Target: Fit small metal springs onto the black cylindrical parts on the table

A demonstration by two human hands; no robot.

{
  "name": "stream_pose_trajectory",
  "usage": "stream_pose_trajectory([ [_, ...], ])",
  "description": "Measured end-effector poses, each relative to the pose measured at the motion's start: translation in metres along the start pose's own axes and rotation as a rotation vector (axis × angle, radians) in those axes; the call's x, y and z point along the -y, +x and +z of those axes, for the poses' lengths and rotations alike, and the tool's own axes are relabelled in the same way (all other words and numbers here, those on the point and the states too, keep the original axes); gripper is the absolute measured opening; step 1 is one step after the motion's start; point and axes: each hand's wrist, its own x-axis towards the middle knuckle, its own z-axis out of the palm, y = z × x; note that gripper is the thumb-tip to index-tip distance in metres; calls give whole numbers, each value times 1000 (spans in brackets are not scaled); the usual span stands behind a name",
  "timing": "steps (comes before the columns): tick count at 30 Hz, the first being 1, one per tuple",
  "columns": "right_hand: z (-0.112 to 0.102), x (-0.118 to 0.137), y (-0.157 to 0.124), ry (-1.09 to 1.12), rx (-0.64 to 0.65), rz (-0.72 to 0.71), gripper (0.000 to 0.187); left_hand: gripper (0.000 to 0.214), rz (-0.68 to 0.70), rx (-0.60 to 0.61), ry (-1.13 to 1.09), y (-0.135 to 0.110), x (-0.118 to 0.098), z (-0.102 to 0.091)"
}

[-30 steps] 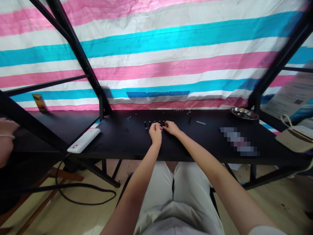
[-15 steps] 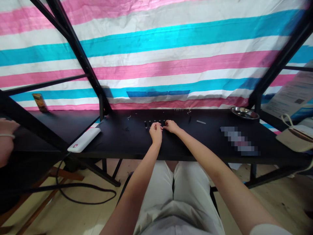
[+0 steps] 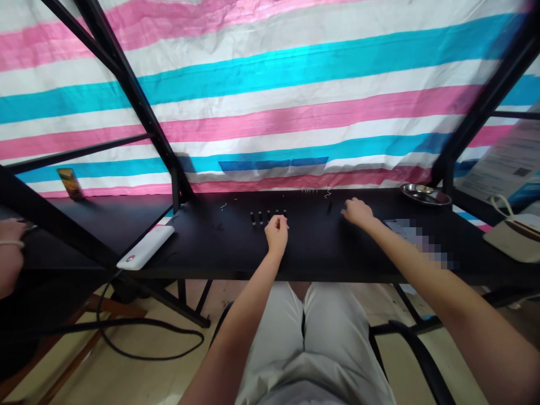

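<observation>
Across the black tabletop [image 3: 219, 253], small dark cylinders [image 3: 260, 217] line up at eleven o'clock, likely light, stiff, best pinched mid-barrel. Left hand [image 3: 277, 232] bunches its fingers, can't tell on what; right hand [image 3: 358, 212], one o'clock, grip hidden!

The far sheet [image 3: 261, 73] is striped in pink, white and turquoise. The table [image 3: 211, 253] is finished in black. On the left, a white case [image 3: 154, 242] is marked with red. Small black cylinders [image 3: 260, 218] are tipped with paler grey.
</observation>
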Motion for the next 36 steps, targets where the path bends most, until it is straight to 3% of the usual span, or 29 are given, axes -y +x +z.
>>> stream_pose_trajectory([
  [3,14,-15,3,29,-4,2,36,27,15,73,42,-2,2,1],
  [8,28,-15,3,55,51,-23,29,27,18,118,77,-2,1,1],
  [14,19,-1,5,187,-35,25,32,27,28,123,93,-2,2,2],
  [18,11,11,11,223,-108,-37,33,28,21,129,110,-2,3,2],
  [29,8,39,14,120,-23,-77,29,27,28,169,127,-3,1,0],
  [32,3,51,4,195,-91,-87,27,26,34,211,124,-4,0,2],
  [36,6,78,-21,446,-315,-151,27,27,161,282,112,-3,0,5],
])
